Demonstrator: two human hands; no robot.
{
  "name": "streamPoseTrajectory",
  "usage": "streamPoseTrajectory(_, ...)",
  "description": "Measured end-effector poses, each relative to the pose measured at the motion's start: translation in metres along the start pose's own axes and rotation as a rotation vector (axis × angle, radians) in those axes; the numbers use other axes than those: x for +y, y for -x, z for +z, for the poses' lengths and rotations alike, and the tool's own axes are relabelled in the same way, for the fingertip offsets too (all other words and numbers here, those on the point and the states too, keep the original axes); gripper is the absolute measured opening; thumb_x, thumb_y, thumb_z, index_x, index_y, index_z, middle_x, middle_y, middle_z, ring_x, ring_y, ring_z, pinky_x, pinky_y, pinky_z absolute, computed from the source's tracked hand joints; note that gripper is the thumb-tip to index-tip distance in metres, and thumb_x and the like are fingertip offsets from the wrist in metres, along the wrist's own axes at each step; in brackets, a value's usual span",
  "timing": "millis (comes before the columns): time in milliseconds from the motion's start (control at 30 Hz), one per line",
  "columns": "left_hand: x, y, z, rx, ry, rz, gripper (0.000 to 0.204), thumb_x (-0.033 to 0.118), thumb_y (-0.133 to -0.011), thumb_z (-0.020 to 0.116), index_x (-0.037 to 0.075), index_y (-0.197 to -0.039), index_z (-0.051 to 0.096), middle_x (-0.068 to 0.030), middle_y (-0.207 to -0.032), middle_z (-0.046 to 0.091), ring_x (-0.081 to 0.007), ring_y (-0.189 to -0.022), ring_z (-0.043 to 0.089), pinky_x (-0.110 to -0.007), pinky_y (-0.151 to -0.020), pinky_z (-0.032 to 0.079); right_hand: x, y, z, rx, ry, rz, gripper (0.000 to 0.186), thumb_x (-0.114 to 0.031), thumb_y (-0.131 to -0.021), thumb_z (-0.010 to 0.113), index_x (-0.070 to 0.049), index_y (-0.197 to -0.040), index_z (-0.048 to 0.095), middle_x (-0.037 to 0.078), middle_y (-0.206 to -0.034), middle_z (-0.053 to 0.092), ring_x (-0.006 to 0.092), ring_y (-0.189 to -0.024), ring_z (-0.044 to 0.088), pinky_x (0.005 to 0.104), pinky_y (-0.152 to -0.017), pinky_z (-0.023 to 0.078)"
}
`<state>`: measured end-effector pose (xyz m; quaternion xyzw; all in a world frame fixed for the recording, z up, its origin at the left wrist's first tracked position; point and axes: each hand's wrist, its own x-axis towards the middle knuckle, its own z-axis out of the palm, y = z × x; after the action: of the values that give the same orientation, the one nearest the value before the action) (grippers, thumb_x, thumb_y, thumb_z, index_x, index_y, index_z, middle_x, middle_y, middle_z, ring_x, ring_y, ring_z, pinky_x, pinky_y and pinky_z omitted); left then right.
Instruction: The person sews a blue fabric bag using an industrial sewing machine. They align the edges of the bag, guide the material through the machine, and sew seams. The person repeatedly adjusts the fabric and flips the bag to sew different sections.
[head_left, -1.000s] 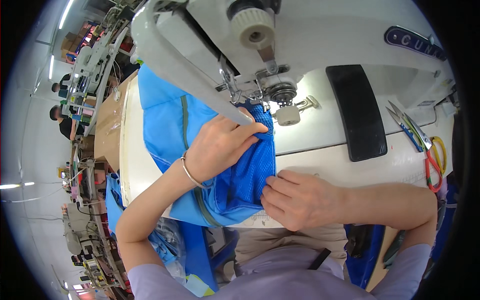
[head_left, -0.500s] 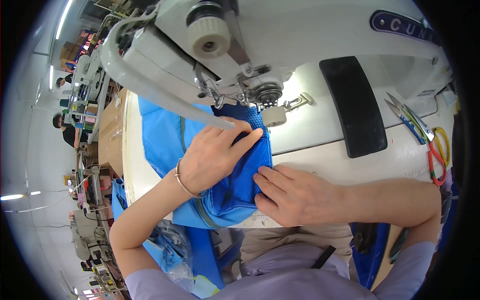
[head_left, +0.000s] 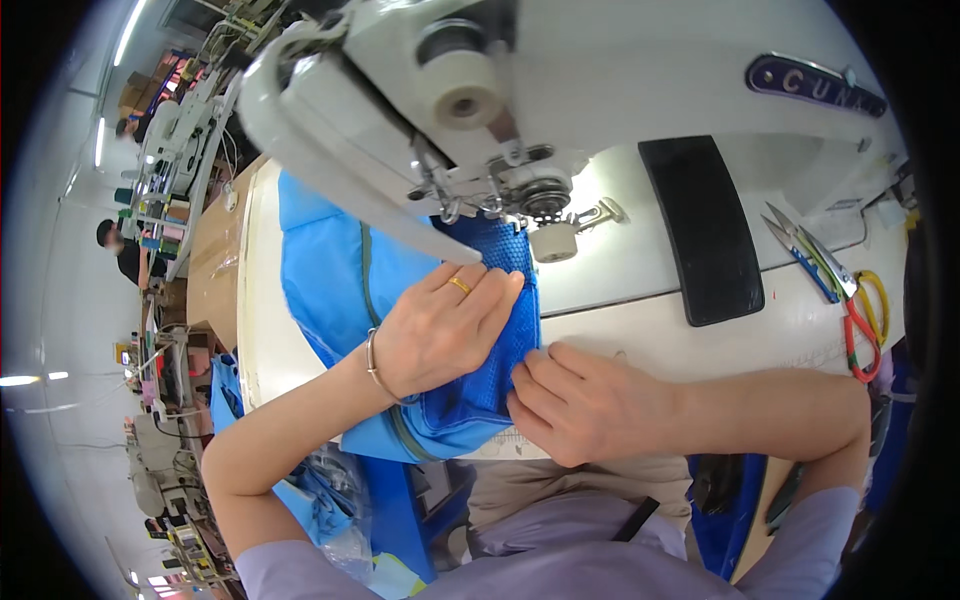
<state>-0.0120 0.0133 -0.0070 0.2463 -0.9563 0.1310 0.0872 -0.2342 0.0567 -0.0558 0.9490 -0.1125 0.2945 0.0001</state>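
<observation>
Dark blue mesh fabric [head_left: 516,310] lies partly under the needle area of a white sewing machine [head_left: 620,70]. Joined to it or under it is light blue fabric [head_left: 318,265] with a dark green strip, spreading to the left. My left hand [head_left: 440,325], with a ring and a bracelet, is closed on the mesh just in front of the needle, thumb and fingertips together. The right hand [head_left: 592,405] pinches the mesh's right edge nearer to me, its fingers curled. The fabric under both palms is hidden. A round white roller [head_left: 553,243] sits right beside the needle.
A black rectangular pad [head_left: 702,230] rests on the machine bed at right. Beyond it lie snips [head_left: 803,250] and red-and-yellow-handled scissors [head_left: 865,330]. Blue fabric and clear plastic [head_left: 335,500] hang below the table's left side. Two people work at far left.
My right fingers have curled in more tightly at the fabric edge. The left hand has rolled slightly, bringing its ring into fuller view. The machine head appears a little lower and further right.
</observation>
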Motion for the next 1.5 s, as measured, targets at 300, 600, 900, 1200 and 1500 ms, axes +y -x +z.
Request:
streamPoseTrajectory(300, -0.005, 0.012, 0.013, 0.157, 0.096, -0.021, 0.041, 0.006, -0.072, 0.069, -0.004, -0.111, 0.071, -0.0114, -0.104, 0.066, -0.0256, -0.091, 0.068, -0.037, -0.08, 0.059, 0.004, -0.005, -0.007, -0.028, 0.03, -0.058, 0.024, -0.014, -0.079, 0.069, 0.004, -0.095, 0.071, 0.02, -0.098, 0.072, 0.0303, -0.093, 0.07, 0.0354, -0.079, 0.057)
streamPoseTrajectory(600, -0.025, 0.001, 0.026, 0.209, 0.033, 0.028, 0.011, 0.012, -0.073, 0.065, 0.003, -0.077, 0.064, -0.0045, -0.079, 0.056, -0.0205, -0.077, 0.058, -0.032, -0.071, 0.049, 0.011, -0.007, -0.001, -0.023, 0.024, 0.009, 0.029, -0.016, -0.082, 0.067, 0.005, -0.102, 0.071, 0.021, -0.107, 0.071, 0.0338, -0.104, 0.068, 0.0387, -0.087, 0.056)
streamPoseTrajectory(900, -0.035, -0.001, 0.033, 0.274, 0.113, -0.05, 0.011, 0.008, -0.078, 0.066, 0.0, -0.085, 0.066, -0.0093, -0.09, 0.064, -0.0233, -0.09, 0.066, -0.035, -0.083, 0.054, 0.017, -0.013, 0.004, 0.021, -0.024, 0.131, 0.025, -0.01, -0.078, 0.073, 0.003, -0.099, 0.071, 0.02, -0.109, 0.07, 0.0322, -0.105, 0.069, 0.0376, -0.085, 0.058)
streamPoseTrajectory(1200, -0.034, 0.002, 0.03, 0.22, 0.211, -0.102, 0.022, 0.005, -0.074, 0.066, 0.001, -0.096, 0.067, -0.0109, -0.094, 0.065, -0.0282, -0.095, 0.067, -0.039, -0.088, 0.055, 0.019, -0.013, 0.004, 0.06, -0.04, 0.138, 0.022, -0.01, -0.078, 0.074, 0.002, -0.096, 0.071, 0.02, -0.107, 0.07, 0.0311, -0.101, 0.069, 0.0366, -0.08, 0.058)
streamPoseTrajectory(1500, -0.038, 0.002, 0.031, 0.178, 0.217, -0.106, 0.03, 0.004, -0.072, 0.069, 0.005, -0.102, 0.071, -0.0123, -0.097, 0.068, -0.0302, -0.095, 0.067, -0.041, -0.084, 0.056, 0.026, -0.014, 0.006, 0.095, -0.062, 0.188, 0.021, -0.011, -0.073, 0.077, -0.001, -0.091, 0.072, 0.016, -0.104, 0.071, 0.0278, -0.099, 0.07, 0.038, -0.079, 0.058)
